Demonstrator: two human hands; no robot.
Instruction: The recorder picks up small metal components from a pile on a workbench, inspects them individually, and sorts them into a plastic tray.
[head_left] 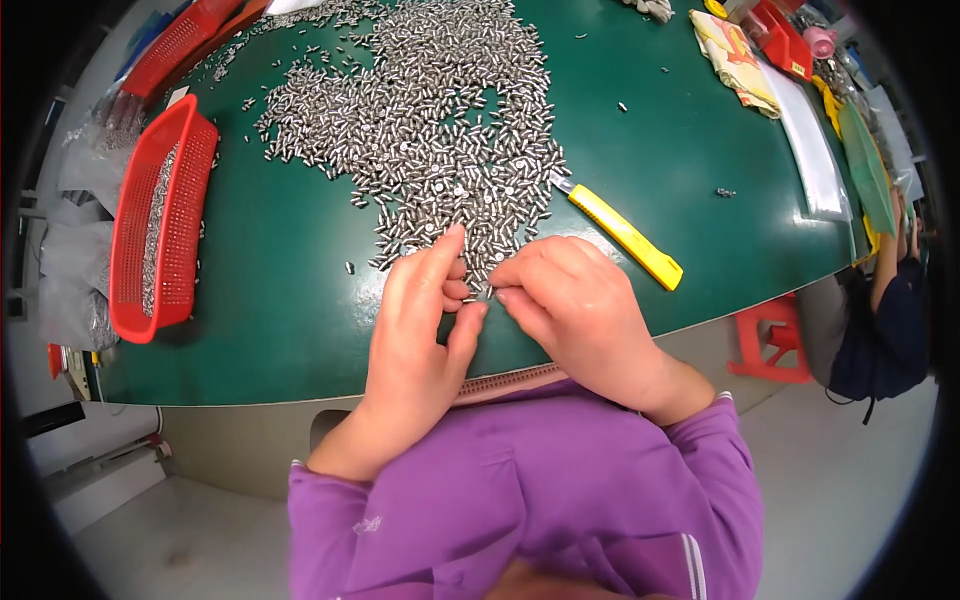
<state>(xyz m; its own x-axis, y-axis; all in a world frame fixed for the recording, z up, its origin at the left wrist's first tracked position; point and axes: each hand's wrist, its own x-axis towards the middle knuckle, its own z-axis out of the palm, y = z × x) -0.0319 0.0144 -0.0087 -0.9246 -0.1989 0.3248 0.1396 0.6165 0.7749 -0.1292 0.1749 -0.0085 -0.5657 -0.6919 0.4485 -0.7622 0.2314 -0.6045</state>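
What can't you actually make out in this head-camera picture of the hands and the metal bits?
- Left hand and right hand: fingertips meet, hiding whatever they pinch.
- Heap of small silvery metal cylinders: too small to show detail.
- Long red plastic basket: mesh wall hides much of its contents.
- Yellow utility knife: the heap covers its blade tip.

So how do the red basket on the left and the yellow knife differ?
The red basket is a large perforated tray holding metal pins; the yellow knife is a slim solid bar holding nothing. The basket lies far from both hands, the knife just beyond the right hand. Both rest on the green table.
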